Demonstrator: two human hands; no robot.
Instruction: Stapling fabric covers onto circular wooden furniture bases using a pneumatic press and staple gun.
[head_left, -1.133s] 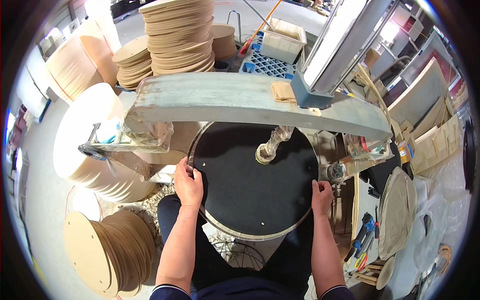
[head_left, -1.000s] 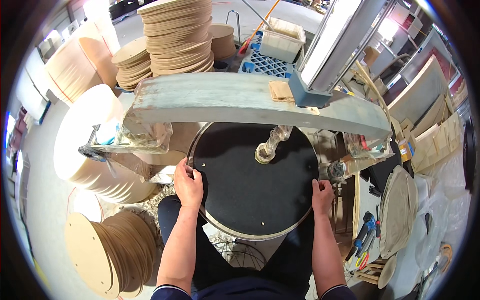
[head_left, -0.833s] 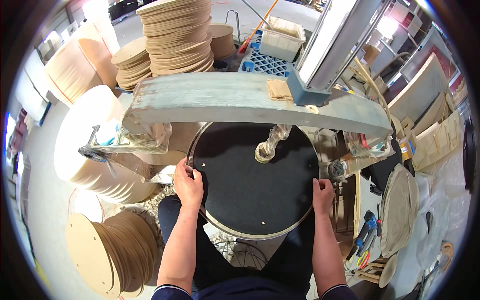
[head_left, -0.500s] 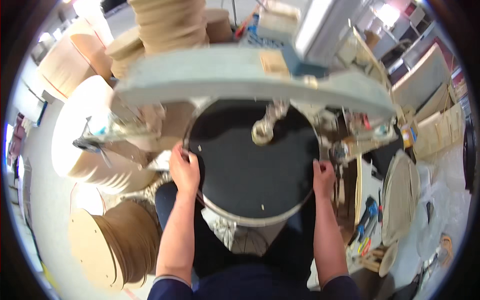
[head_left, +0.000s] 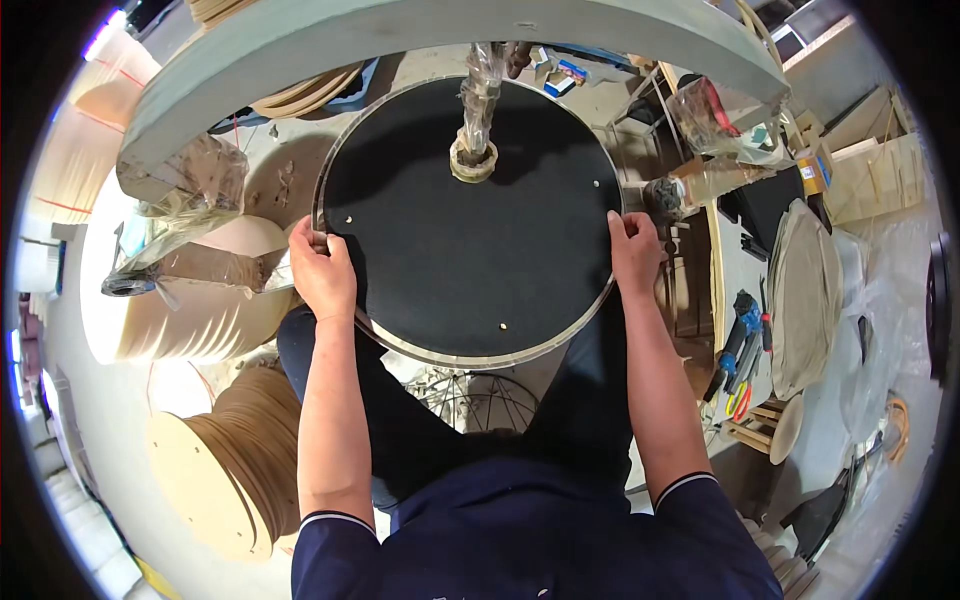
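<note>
A large round disc with a matt black top and a pale rim lies in front of me, above my thighs. My left hand grips its left edge, thumb on the near side of the rim and fingers curled at the edge. At the right edge, my right hand holds the rim with bent fingers; the fingertips are partly hidden. Three small pale spots dot the black face. Over its far half hangs a plastic-wrapped post ending in a pale ring; whether the ring touches the disc I cannot tell.
A curved grey beam arches beyond the disc, with plastic-wrapped arms on both sides. Big cord-wound reels stand at left. A bench at right bears a blue-black power tool and scissors. A spoked wire wheel sits below the disc.
The whole view has shifted, so disc, hands and beam appear higher and farther left in the picture. Both hands keep their places at the disc's left and right edges.
</note>
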